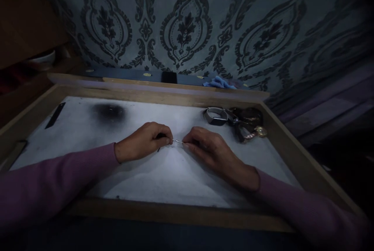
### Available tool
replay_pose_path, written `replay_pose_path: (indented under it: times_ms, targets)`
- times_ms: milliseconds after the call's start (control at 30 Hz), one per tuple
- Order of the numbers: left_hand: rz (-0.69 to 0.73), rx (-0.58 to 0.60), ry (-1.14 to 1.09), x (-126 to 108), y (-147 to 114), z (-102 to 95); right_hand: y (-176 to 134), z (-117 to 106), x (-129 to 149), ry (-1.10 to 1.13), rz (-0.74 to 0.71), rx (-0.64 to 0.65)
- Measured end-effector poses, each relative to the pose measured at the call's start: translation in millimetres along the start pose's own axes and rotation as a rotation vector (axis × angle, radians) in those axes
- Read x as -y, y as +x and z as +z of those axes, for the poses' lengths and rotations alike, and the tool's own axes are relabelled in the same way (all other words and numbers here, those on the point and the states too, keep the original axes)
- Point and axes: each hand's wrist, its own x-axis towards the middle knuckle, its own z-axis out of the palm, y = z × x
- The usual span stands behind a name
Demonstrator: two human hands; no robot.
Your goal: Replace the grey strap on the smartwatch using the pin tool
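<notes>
A thin silvery rod (177, 141) spans the small gap between my two hands, low over the white sheet (163, 181). The fingertips of my left hand (147, 140) pinch its left end. My right hand (214, 151) has thumb and forefinger closed at the other end. Both ends are hidden by fingers, so its exact kind cannot be made out. A short dark piece shows just below the left fingertips, and whether the hand holds it is unclear. To the right of my right hand lies a watch with a grey band (216, 116), against several more watches (248, 122).
A wooden-rimmed tray (184, 214) surrounds the white sheet. On its left side are a black strip (55, 115) and a dark smudge (108, 112). Behind the back rim lie a blue cloth (219, 82) and a black object (169, 77), before a patterned wall (187, 21).
</notes>
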Motion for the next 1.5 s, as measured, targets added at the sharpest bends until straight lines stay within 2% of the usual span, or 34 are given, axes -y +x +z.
replay_pose_path:
  times_ms: [267, 433, 767, 967, 1233, 1500]
  targets:
    - [0.023, 0.171, -0.192, 2.2, -0.3, -4.5, -0.3, -2.0, 4.2, -0.027, -0.116, -0.005]
    - [0.008, 0.233, -0.276, -0.9, -1.4, -9.6, 0.0, -5.3, 4.6, -0.044, -0.182, -0.009]
    - [0.008, 0.253, -0.286, -1.3, -2.2, -9.9, 0.2, -10.5, 4.9, -0.191, -0.288, 0.017]
    - [-0.033, 0.221, -0.275, -3.8, -3.7, -4.8, -0.7, -12.0, 8.9, -0.285, -0.344, 0.023]
    - [-0.037, 0.191, -0.254, -5.9, -2.8, -0.9, -2.5, -9.1, 8.2, -0.261, -0.311, 0.029]
    - [-0.009, 0.16, -0.304, -2.6, -2.9, -6.9, -0.1, -12.8, 6.3, -0.036, -0.115, 0.029]
